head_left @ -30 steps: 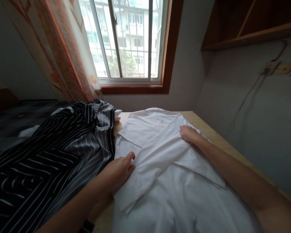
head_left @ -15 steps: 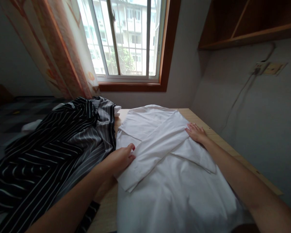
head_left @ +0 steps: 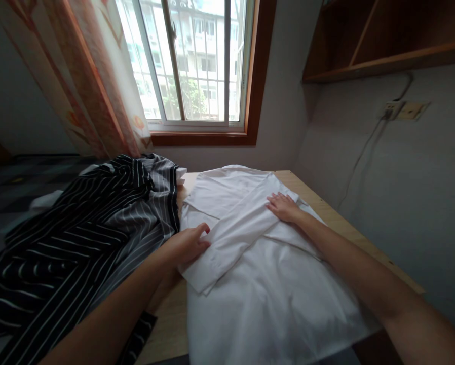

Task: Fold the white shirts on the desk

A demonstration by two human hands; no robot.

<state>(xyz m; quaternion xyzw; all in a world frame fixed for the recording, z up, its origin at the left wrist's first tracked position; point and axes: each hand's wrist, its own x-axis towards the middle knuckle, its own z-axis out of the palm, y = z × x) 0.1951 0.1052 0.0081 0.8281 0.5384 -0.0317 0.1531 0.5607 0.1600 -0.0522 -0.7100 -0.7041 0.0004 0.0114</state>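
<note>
A white long-sleeved shirt [head_left: 250,284] lies on a wooden table [head_left: 170,309], its sleeves folded across the body and crossing each other. My left hand [head_left: 193,242] rests at the left edge of the upper sleeve, thumb and forefinger apart with a gap between them; its other fingers are hidden. On the upper part of that same sleeve, near the shirt's right shoulder, my right hand [head_left: 282,205] lies flat with the fingers stretched out. Small wrinkles run through the lower body of the shirt.
Black and grey striped clothing [head_left: 79,243] is heaped at the left, beside a checked bed cover [head_left: 7,177]. A curtain [head_left: 86,76] hangs by the barred window [head_left: 197,66]. A wooden shelf [head_left: 387,61] and a wall socket [head_left: 394,110] are on the right.
My right hand has slid left and inward along the sleeve from the shirt's right edge. My left hand stays at about the same place. The view has shifted slightly.
</note>
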